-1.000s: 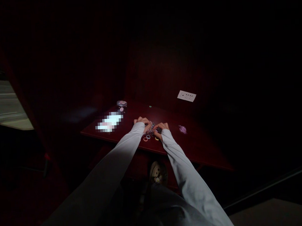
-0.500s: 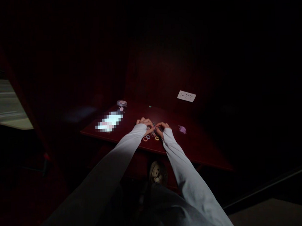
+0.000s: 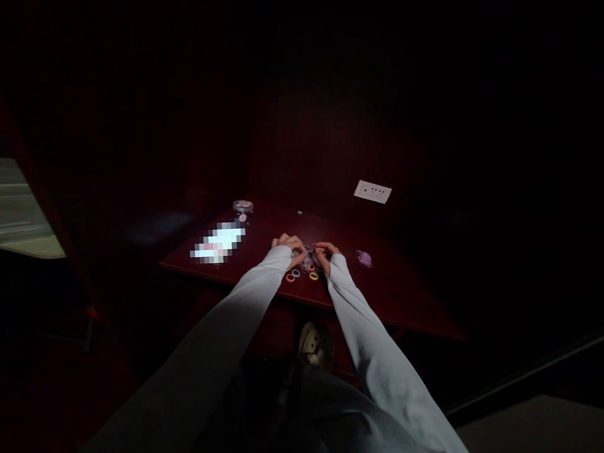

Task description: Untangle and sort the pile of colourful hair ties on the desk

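Both hands are over a loose pile of small bands, pale, purple and reddish, which look like hair ties. My left hand lies at the pile's left side, its fingers curled and thumb drawn in; anything pinched there is too small to make out. On the right side my right hand has thumb and fingers bent together, and what they grip cannot be told either. Nearer the table's front edge lie an orange-red ring, a light blue ring and a yellow ring, like hair ties.
To the right is a heap of purple bands. A small green ring lies farther back on the dark red table. At the left are a bright pixelated rectangle and a round clear container. A socket plate is on the wall.
My hands have come slightly apart: the right hand has shifted a little to the right, showing more of the pile. The left hand is almost where it was.
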A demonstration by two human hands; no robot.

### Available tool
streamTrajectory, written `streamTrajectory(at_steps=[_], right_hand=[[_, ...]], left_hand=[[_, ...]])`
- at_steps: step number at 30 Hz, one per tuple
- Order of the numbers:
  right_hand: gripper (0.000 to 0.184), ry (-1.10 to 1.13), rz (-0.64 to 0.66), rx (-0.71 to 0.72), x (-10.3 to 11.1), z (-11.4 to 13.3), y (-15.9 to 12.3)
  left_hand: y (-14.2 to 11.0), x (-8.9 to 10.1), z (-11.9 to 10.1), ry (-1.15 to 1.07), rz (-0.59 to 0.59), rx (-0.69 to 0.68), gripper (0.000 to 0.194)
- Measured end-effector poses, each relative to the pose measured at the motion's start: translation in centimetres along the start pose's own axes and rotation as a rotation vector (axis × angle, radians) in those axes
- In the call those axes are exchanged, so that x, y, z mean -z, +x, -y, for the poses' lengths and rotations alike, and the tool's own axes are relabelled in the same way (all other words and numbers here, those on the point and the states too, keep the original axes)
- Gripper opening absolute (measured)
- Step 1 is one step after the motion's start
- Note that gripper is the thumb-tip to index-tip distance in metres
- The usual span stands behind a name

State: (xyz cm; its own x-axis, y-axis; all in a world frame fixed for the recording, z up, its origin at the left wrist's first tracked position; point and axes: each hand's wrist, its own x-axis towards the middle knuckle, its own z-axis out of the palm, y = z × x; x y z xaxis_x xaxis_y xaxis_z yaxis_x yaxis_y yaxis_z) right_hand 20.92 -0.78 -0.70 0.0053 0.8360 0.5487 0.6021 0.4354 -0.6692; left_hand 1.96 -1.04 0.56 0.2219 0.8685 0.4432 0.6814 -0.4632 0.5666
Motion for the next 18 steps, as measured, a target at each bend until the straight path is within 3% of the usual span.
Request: streamTrajectory(at_steps=[3, 8, 18], right_hand=[[0.042, -0.013, -0.004, -0.028, 0.3, 0.2, 0.0], [0.038, -0.074, 0.052, 0.042, 0.7, 0.8, 0.1], [0.038, -0.133, -0.03, 0.021, 0.8, 0.9, 0.0]], left_hand=[[0.0, 0.0, 0.0, -0.008, -0.004, -0.008, 0.008], [-0.1, -0.3, 0.1, 0.001, -0.023, -0.006, 0.008], [-0.1, -0.4, 0.1, -0.006, -0.026, -0.01, 0.007]])
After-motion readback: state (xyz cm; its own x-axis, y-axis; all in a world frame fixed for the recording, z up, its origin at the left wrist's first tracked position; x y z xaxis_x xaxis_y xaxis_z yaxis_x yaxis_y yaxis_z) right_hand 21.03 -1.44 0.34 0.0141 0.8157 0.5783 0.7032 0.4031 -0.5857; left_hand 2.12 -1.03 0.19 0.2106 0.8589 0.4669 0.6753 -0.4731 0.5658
